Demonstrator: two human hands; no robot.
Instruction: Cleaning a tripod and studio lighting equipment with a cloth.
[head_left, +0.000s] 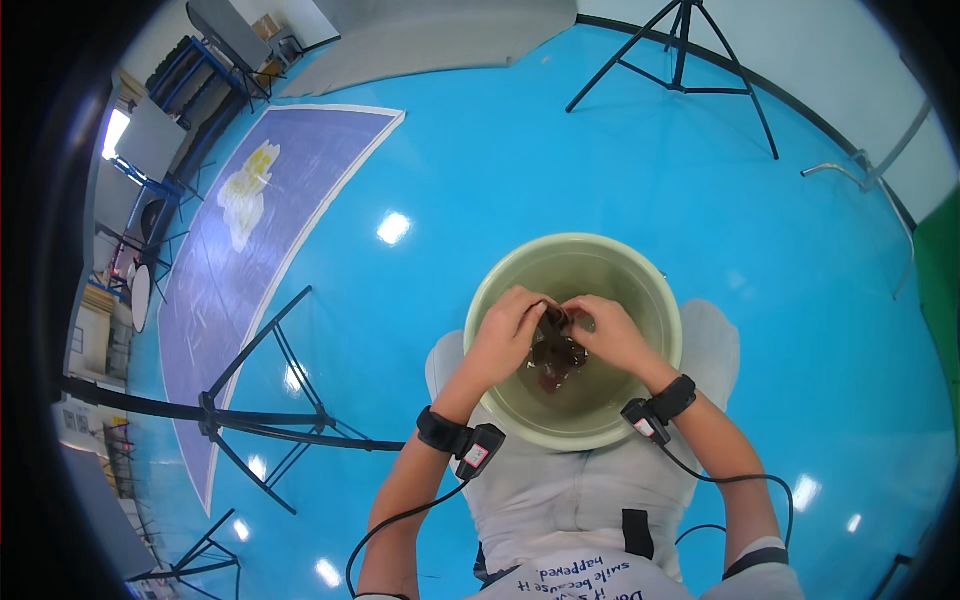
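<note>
A pale green round basin (574, 442) holding water stands between my knees. Over it, my left hand (514, 330) and my right hand (607, 330) pinch a dark brown, wet, limp piece, perhaps cloth (559, 349), between thumbs and fingers. Its upper edge is stretched between my fingertips, and its lower part hangs down to the water, with a reddish-brown portion at the bottom. The fingertips of both hands are close together near the basin's middle. Black wrist straps with small cabled boxes sit on both of my wrists.
Black tripod legs (262, 420) spread over the blue floor at the left, and another tripod (679, 75) stands at the upper right. A purple mat (247, 285) with a pale yellow shape lies at the left. A metal stand (874, 176) and green fabric (937, 277) are at the far right.
</note>
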